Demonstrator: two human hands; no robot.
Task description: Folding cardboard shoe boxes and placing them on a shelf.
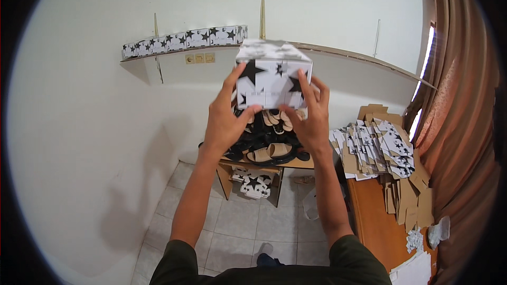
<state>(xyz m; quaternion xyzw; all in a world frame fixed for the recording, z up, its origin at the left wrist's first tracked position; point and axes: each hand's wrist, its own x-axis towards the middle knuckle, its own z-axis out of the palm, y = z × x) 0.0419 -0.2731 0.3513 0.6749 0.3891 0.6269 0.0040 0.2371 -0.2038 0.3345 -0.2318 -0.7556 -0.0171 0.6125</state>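
Your grip, left hand [223, 123] and right hand [316, 126], holds the star-printed box [272, 80] left and right; probably light, crushable cardboard, so press gently near corners.

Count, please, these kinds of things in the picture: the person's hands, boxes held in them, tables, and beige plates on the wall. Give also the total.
Hands: 2 (left hand, right hand)
Held star-patterned box: 1
Tables: 2 (centre table, right table)
Beige wall plates: 3
Total: 8
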